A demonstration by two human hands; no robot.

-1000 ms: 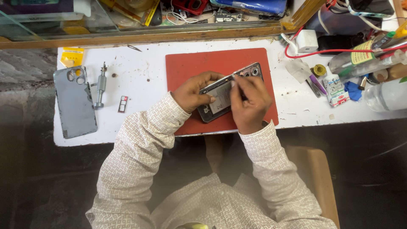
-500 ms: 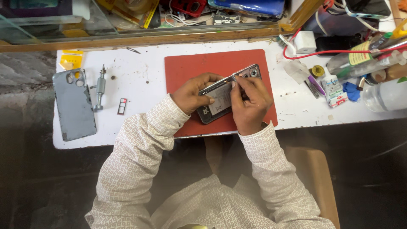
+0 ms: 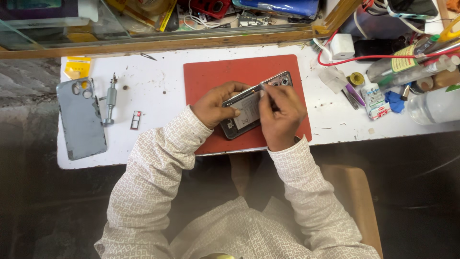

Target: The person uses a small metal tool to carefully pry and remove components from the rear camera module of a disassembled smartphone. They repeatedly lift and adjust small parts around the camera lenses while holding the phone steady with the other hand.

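White desk (image 3: 158, 139) carries a red mat (image 3: 211, 76); we see an opened phone (image 3: 249, 112) lying tilted on it. Left hand (image 3: 215, 103) grips the phone's left edge, right hand (image 3: 280, 115) pinches a thin tool (image 3: 262, 92) over its top. Best to keep the phone pinned flat and the tool tip shallow. Phone sits between both hands, touching each. Grey back cover (image 3: 80, 117) lies well apart, left.
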